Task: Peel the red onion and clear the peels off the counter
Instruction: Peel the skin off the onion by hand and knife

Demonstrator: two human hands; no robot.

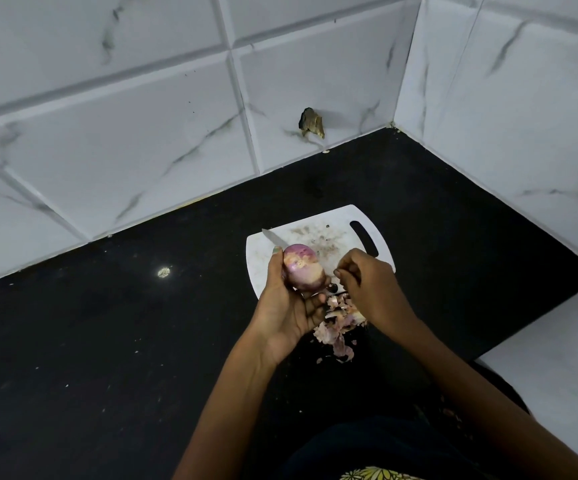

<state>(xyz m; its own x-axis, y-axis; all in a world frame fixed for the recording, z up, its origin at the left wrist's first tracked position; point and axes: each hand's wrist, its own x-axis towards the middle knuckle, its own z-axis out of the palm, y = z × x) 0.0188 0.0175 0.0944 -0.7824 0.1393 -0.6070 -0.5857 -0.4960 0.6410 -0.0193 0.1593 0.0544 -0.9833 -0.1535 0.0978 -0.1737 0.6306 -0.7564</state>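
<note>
**Hands peeling a red onion over a dark worktop**

Black stone worktop (107, 341) meets a corner of white marble-look wall tiles (142, 133), one of them with a chipped hole (311, 123) low down. On the worktop lies a white cutting board (322, 233) with a handle slot, its surface smudged. A knife blade (274, 238) shows on the board behind the onion; its handle is hidden.

Both bare forearms reach in from the lower edge. The left hand (285, 306) is turned palm-up, its grip curled around a partly peeled red onion (303, 268), thumb lying up the onion's left side. The onion is held just above the board's near edge. The right hand (367, 282) is just beside it, fingers curled inward in a narrow pinch; whether a scrap of skin is between them cannot be told.

A heap of papery peels (339, 327) lies on the worktop beneath the hands, at the board's near edge.
</note>
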